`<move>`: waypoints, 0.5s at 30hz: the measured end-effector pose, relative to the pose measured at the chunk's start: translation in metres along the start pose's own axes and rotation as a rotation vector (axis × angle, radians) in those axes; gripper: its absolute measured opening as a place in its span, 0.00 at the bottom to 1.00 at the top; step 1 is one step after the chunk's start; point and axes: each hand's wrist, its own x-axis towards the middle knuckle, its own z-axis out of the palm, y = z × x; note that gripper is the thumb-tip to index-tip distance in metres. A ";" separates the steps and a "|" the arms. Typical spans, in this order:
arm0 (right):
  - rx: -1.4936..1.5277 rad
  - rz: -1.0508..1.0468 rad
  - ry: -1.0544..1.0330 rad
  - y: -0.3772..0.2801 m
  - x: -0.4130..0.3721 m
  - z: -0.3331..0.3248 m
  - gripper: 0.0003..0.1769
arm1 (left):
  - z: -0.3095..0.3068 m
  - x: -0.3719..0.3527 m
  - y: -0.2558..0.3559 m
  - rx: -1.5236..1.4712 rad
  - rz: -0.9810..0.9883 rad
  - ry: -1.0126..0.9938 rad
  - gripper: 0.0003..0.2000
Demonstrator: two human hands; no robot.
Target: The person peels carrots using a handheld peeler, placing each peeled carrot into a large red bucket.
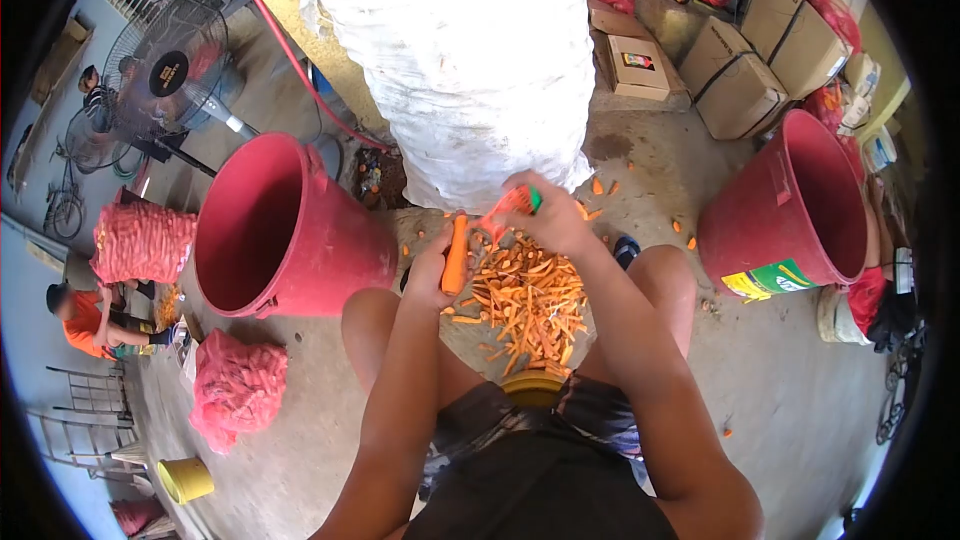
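Observation:
My left hand (432, 272) grips an orange carrot (456, 255), holding it upright between my knees. My right hand (552, 215) holds a peeler with an orange and green handle (515, 202) against the carrot's top end. Below both hands a heap of orange carrot peelings (530, 305) lies on the concrete floor. A big white woven sack (470, 60) stands just beyond my hands.
A red bucket (285, 235) lies tilted at my left, another red bucket (790, 210) at my right. Red mesh bags of carrots (235, 390) sit on the floor at left, near a person in orange (85, 325). Cardboard boxes (740, 70), a fan (170, 70) and a yellow cup (185, 480) stand around.

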 end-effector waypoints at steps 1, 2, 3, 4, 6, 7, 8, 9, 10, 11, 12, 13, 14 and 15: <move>-0.134 -0.127 -0.041 -0.007 -0.006 0.008 0.27 | 0.006 0.002 -0.002 0.001 -0.001 0.000 0.19; -0.134 -0.125 -0.036 -0.009 -0.012 0.014 0.27 | 0.015 0.006 -0.006 -0.087 0.046 0.040 0.19; -0.085 -0.236 -0.086 -0.011 -0.016 0.019 0.29 | 0.023 0.007 -0.008 -0.174 0.091 0.081 0.19; -0.036 -0.345 -0.139 -0.011 -0.019 0.021 0.31 | 0.026 0.004 -0.008 -0.171 0.086 0.079 0.19; -0.107 -0.241 -0.168 -0.005 -0.010 0.007 0.31 | 0.028 -0.007 -0.011 0.002 0.029 -0.047 0.18; -0.055 -0.113 -0.098 0.002 -0.001 -0.001 0.31 | 0.025 -0.008 -0.010 0.003 0.028 -0.045 0.18; -0.004 0.014 -0.028 0.009 0.006 -0.008 0.30 | 0.022 -0.009 -0.008 0.053 -0.036 -0.054 0.18; -0.004 0.012 -0.027 0.007 0.010 -0.015 0.30 | 0.021 -0.009 -0.006 0.103 -0.100 -0.065 0.18; -0.049 0.068 0.012 0.005 0.013 -0.023 0.29 | 0.022 -0.009 -0.005 0.104 -0.097 -0.066 0.18; -0.095 0.126 0.050 0.003 0.014 -0.027 0.28 | 0.022 -0.010 -0.006 0.105 -0.097 -0.053 0.19; -0.096 0.126 0.049 0.006 0.014 -0.026 0.28 | 0.022 -0.010 -0.007 0.105 -0.099 -0.039 0.20; -0.100 0.092 0.092 0.010 0.014 -0.024 0.28 | 0.021 -0.010 -0.007 0.103 -0.100 -0.040 0.20; -0.105 0.057 0.136 0.015 0.015 -0.023 0.29 | 0.021 -0.010 -0.007 0.125 -0.079 -0.115 0.21; -0.105 0.058 0.137 0.019 0.018 -0.025 0.29 | 0.022 -0.012 -0.005 0.147 -0.058 -0.189 0.22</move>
